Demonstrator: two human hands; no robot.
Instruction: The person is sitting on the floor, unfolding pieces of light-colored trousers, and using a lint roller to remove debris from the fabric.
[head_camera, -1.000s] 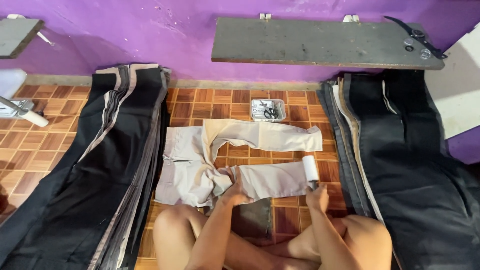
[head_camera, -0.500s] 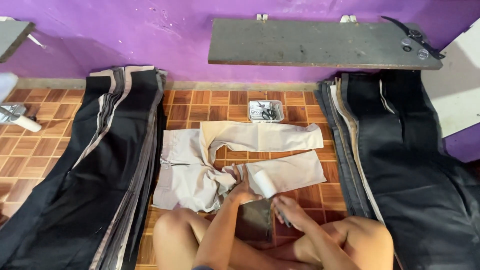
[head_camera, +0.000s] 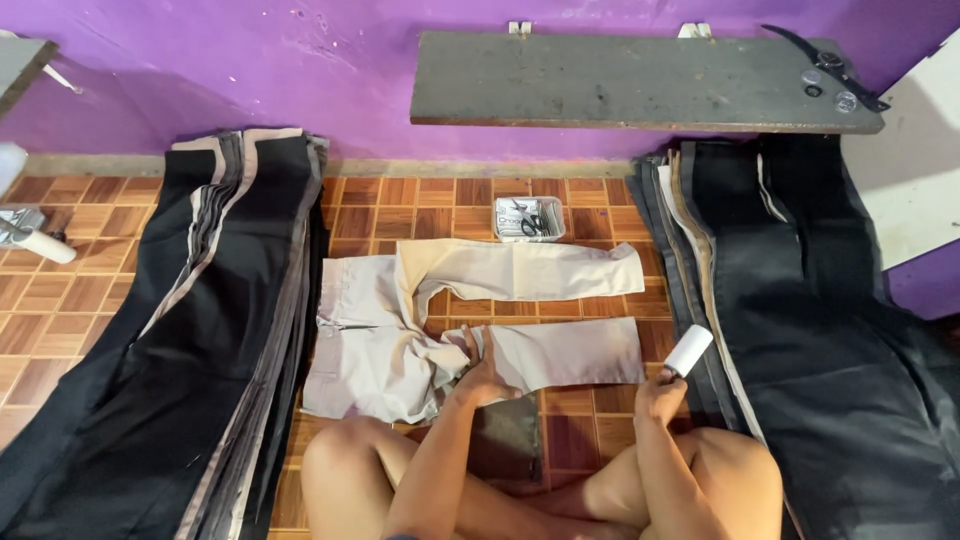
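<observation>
Beige trousers (head_camera: 470, 320) lay flat under your open left hand (head_camera: 483, 375); your right hand (head_camera: 660, 392) gripped a white lint roller (head_camera: 688, 351) at four o'clock (rolling seemingly unfinished).

I see my left hand (head_camera: 487, 372) stretched forward from between my crossed bare legs, palm down with fingers spread flat, while my right hand (head_camera: 660, 392) sits lower to the right, fingers curled into a closed grip, forearm angled up from my knee.
</observation>
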